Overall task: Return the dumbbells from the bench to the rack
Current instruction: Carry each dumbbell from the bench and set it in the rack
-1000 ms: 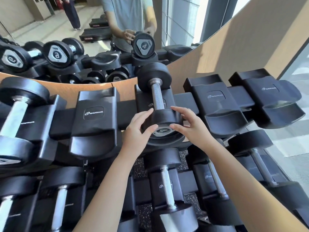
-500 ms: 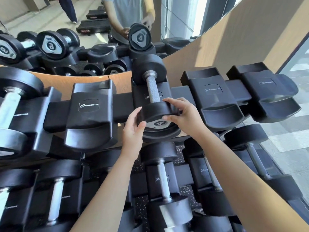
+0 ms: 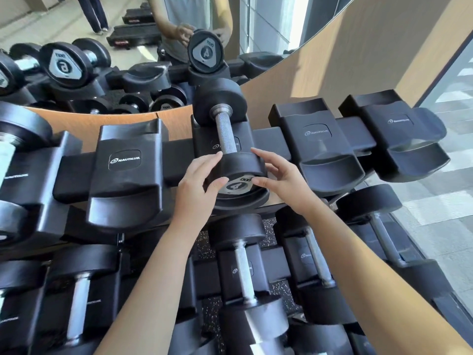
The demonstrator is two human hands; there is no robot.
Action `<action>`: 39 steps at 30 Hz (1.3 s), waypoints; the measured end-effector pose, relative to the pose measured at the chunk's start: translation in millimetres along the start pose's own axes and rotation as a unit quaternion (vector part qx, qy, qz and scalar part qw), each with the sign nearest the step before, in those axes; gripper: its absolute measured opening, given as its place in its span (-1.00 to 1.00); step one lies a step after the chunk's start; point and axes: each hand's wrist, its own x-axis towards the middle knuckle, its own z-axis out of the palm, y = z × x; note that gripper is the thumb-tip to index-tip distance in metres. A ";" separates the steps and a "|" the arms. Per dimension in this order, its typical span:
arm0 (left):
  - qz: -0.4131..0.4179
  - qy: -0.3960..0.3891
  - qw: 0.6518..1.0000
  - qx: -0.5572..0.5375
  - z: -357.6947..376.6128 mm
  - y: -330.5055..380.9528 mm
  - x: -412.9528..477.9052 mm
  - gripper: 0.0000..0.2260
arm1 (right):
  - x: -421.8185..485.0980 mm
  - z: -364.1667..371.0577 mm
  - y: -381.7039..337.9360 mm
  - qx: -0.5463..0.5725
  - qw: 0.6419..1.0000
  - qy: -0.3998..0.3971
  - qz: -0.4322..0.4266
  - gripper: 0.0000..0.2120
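A small black dumbbell (image 3: pixel 225 134) marked 4, with a knurled steel handle, lies in a saddle on the top tier of the black Nautilus rack (image 3: pixel 124 160). Its near head rests in the saddle's front cup. My left hand (image 3: pixel 197 185) cups the left side of that near head, thumb on its face. My right hand (image 3: pixel 279 178) touches the right side, thumb on the face plate and fingers spread over the rim. No bench is in view.
Empty saddles sit left (image 3: pixel 120 201) and right (image 3: pixel 330 165) of the dumbbell, with another empty one (image 3: pixel 409 147) further right. Larger dumbbells fill the far left (image 3: pixel 10 160) and the lower tier (image 3: pixel 243 267). A mirror (image 3: pixel 128 47) behind shows a person and the rack reflected.
The dumbbell's near head has turned so the 4 on its face shows more clearly. Both hands have shifted around that head, and my right hand's fingers have loosened and spread.
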 end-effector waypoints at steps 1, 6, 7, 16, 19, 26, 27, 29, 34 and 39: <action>0.000 0.011 1.000 0.011 1.6 0.7 0.2 -0.59 | -0.7 2.1 1.0 0.029 1.000 0.003 0.003 -0.46; -0.013 0.029 0.999 -0.010 0.3 -7.8 -1.0 -0.57 | 2.2 8.6 0.9 0.048 0.998 0.034 -0.001 -0.47; -0.023 0.032 0.999 -0.024 -1.2 -11.3 -1.9 -0.55 | 4.7 9.5 -1.2 0.021 0.999 0.031 -0.008 -0.47; -0.125 -0.006 0.979 -0.162 -4.7 -15.6 -4.2 -0.51 | 10.5 0.2 -9.5 -0.107 0.994 0.016 -0.032 -0.46; -0.117 -0.004 0.984 -0.133 -4.3 -7.7 1.4 -0.57 | 3.6 -7.2 -2.6 -0.061 0.998 0.016 -0.026 -0.47; -0.125 0.004 0.986 -0.109 -7.3 -6.3 -4.6 -0.64 | -5.6 5.0 5.3 -0.012 0.998 0.051 -0.026 -0.49; -0.123 0.006 0.987 -0.099 -7.7 -6.6 -4.7 -0.64 | -5.9 7.2 4.1 -0.014 0.998 0.059 -0.027 -0.49; -0.121 0.008 0.990 -0.079 -7.5 -6.6 -5.3 -0.65 | -6.9 10.3 2.5 -0.018 0.997 0.069 -0.023 -0.49; -0.104 -0.016 0.993 -0.045 -9.9 -1.3 -11.3 -0.60 | -15.4 18.4 -5.2 -0.068 0.994 0.091 0.001 -0.49; -0.055 -0.035 0.995 0.069 -21.2 8.5 -40.0 -0.60 | -48.0 36.3 -16.2 -0.209 0.968 0.137 -0.009 -0.48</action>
